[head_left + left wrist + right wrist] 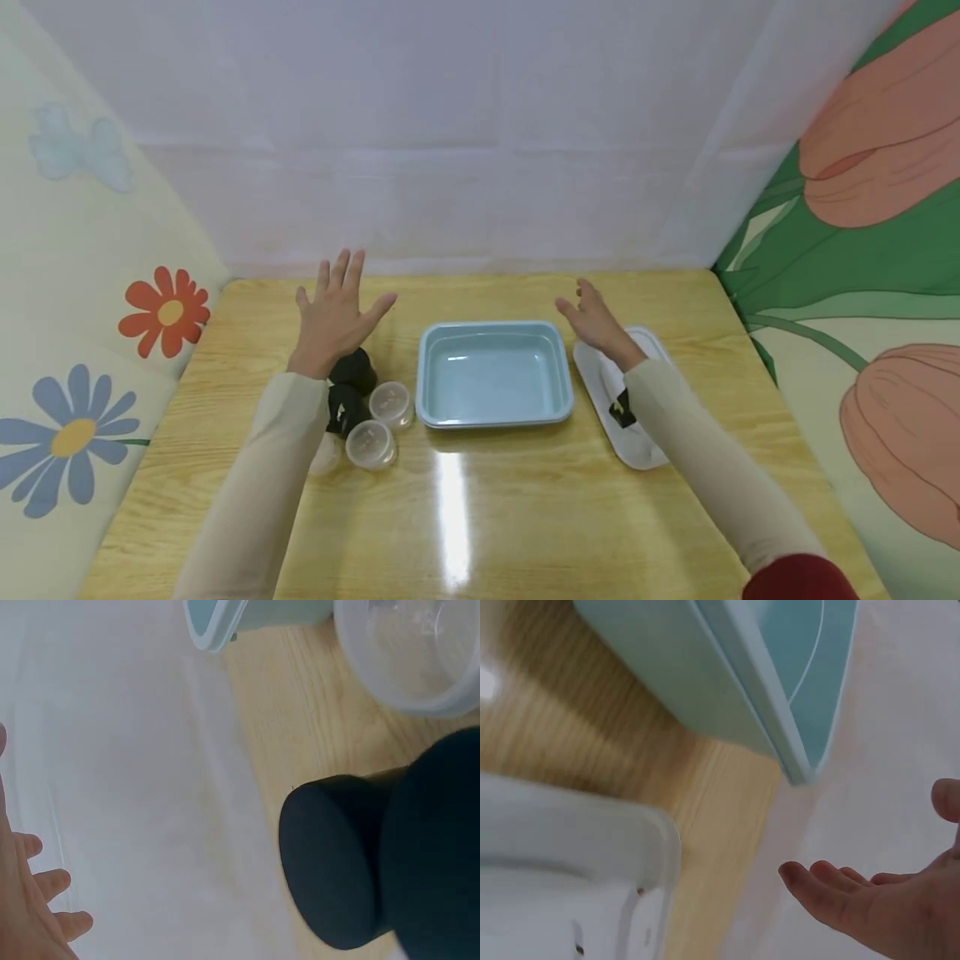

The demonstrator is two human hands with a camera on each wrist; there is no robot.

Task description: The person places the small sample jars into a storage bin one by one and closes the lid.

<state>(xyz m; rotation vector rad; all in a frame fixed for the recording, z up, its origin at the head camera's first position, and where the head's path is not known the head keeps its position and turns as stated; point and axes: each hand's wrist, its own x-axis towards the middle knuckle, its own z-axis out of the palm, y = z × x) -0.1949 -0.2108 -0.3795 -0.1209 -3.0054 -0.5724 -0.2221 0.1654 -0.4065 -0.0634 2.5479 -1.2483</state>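
Note:
Above the back left of the table my left hand (pixel 333 321) is raised, fingers spread, holding nothing. Two dark round-ended things (pixel 352 371) (pixel 330 862) stand just below its wrist, partly covered by the sleeve. My right hand (pixel 597 321) (pixel 900 907) hovers over the far end of a white tray (pixel 600 385) (pixel 570 832), its fingers loosely extended and nothing in them. Between the hands sits a light blue rectangular tub (pixel 495 383) (pixel 720 690), with nothing inside. Neither hand touches it. A small black piece with a yellow mark (pixel 622 410) lies on the white tray, partly behind the right sleeve.
Several clear plastic cups, including a front one (pixel 371 443) and one nearer the tub (pixel 391 404), stand beside the dark things. A white cloth (pixel 465 167) hangs behind the wooden table (pixel 525 517). Painted walls (pixel 862 317) flank both sides.

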